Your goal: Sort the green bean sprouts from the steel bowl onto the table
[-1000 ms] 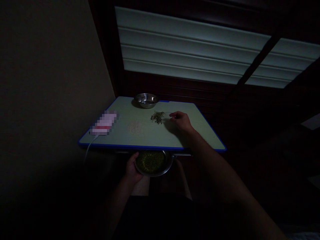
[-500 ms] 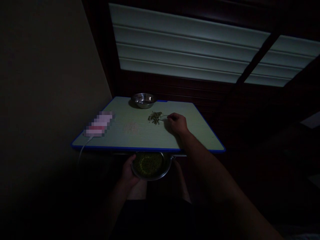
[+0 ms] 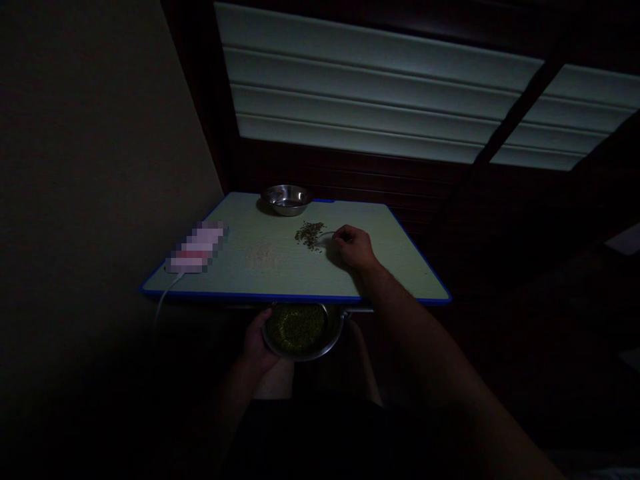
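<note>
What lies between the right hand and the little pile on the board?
In the head view, a thin pale strip reaches from the right hand toward the pile; it is too dim to say what it is.

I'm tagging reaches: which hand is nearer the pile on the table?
Right. The right hand is close beside the pile, on its right; the left hand is farther off, below the near edge of the table, holding the lower bowl.
</note>
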A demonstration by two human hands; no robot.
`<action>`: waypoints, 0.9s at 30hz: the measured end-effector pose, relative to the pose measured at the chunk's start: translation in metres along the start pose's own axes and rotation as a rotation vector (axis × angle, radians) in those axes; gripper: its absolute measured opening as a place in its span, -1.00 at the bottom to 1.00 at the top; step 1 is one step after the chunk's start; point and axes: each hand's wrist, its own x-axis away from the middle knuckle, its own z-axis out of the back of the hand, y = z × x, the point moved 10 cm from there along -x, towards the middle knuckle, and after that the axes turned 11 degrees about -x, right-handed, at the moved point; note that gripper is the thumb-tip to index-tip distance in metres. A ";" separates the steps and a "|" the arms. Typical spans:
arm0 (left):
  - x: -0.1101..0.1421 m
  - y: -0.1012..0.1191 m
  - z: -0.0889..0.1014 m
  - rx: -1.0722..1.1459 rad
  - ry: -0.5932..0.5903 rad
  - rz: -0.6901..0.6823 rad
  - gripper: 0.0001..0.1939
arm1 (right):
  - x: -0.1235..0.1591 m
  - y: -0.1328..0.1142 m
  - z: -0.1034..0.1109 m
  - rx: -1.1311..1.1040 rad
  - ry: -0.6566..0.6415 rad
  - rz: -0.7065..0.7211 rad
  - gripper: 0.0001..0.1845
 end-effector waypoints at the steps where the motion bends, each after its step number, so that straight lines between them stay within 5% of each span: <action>1: 0.000 0.000 0.001 -0.006 0.004 0.001 -0.79 | 0.000 0.000 0.004 -0.009 0.033 -0.004 -0.85; 7: -0.004 -0.001 0.003 0.001 -0.011 0.002 -0.73 | 0.001 0.002 0.014 0.025 0.125 -0.055 -0.87; 27: 0.001 -0.003 -0.008 -0.014 -0.017 0.001 -0.78 | -0.001 0.008 0.014 -0.036 0.112 -0.092 -0.85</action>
